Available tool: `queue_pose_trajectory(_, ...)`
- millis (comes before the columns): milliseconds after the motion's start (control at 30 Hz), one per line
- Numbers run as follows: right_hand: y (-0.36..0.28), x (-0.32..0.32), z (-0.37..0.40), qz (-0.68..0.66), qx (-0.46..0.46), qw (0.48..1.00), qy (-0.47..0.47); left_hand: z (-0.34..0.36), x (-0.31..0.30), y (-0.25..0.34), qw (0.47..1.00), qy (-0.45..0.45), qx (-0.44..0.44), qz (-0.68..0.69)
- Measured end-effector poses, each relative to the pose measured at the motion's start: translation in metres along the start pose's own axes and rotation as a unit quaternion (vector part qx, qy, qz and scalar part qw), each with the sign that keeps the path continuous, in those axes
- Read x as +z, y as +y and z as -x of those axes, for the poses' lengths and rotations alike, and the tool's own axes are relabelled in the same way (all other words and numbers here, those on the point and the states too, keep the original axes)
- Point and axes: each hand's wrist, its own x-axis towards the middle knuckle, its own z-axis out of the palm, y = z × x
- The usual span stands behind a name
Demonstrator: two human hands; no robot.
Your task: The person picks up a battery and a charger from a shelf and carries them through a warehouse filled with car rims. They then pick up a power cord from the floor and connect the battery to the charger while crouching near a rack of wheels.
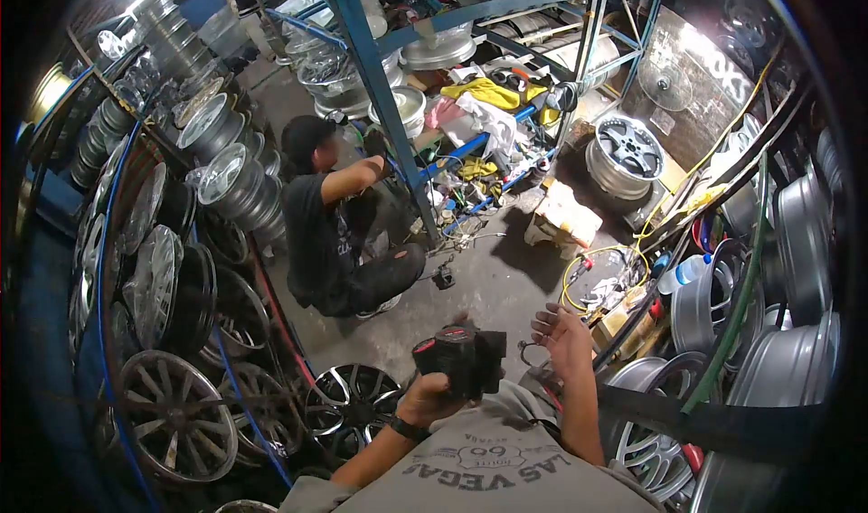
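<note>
My left hand, with a dark band on its wrist, grips a black boxy device with red markings in front of my chest. Its thumb lies along the near side, and fingertips show past the far edge. To the right, my right hand is raised with its fingers apart and nothing in it. A gap separates it from the device. What exactly the device is, I cannot make out. Below both hands is my printed grey shirt.
A person in dark clothes crouches ahead on the left. Wheel rims are stacked along both sides. Another rim rests beyond a small stool. A blue metal frame stands ahead, and a yellow hose curls on the right.
</note>
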Motion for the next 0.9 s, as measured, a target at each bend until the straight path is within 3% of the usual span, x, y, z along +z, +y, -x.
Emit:
queue_pose_trajectory(133,-0.001,-0.002,0.006,0.005,-0.008,1.0,0.0,0.019,-0.03,-0.001,0.999,0.001,-0.004,0.038)
queue_pose_trajectory(233,0.002,-0.008,0.007,0.005,-0.006,1.0,-0.009,0.022,-0.012,0.001,0.988,0.056,0.145,-0.009)
queue_pose_trajectory(333,0.004,-0.006,0.01,0.018,-0.003,1.0,0.004,0.031,-0.018,0.011,0.986,0.073,0.151,0.026)
queue_pose_trajectory(633,0.0,0.016,0.02,0.023,-0.005,1.0,-0.019,0.027,-0.012,0.029,0.978,0.034,0.201,-0.044)
queue_pose_trajectory(900,0.007,0.005,0.027,0.012,-0.003,1.0,-0.016,0.028,-0.039,0.017,0.964,0.093,0.247,0.037)
